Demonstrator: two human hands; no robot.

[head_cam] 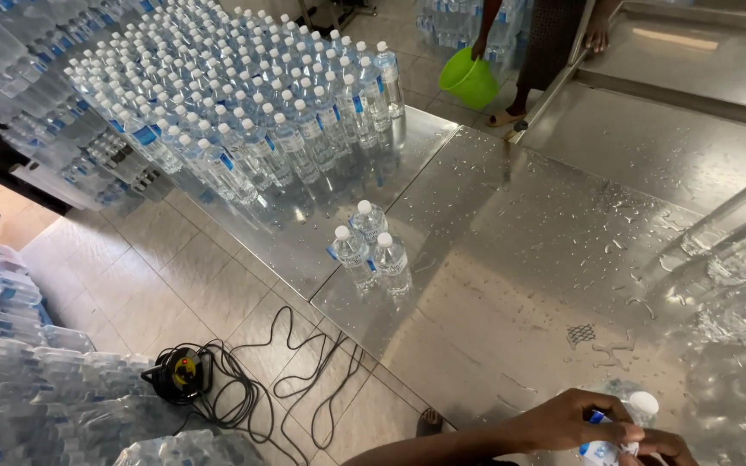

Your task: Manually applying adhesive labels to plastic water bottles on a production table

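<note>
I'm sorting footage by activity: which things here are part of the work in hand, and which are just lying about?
In hand:
- small water bottle, held by left hand and right hand
- three bottles standing on the steel table
- massed bottles further along

Lying about:
- cable reel on the floor
- green bucket, carried by another person
- wrapped bottle packs

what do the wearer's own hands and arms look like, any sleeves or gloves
Both hands are bare: no gloves, rings or watch show. The left hand comes in on a bare forearm with no sleeve in view. Of the right hand only the fingers and knuckles show at the bottom edge, so its wrist and arm cannot be seen.
</note>
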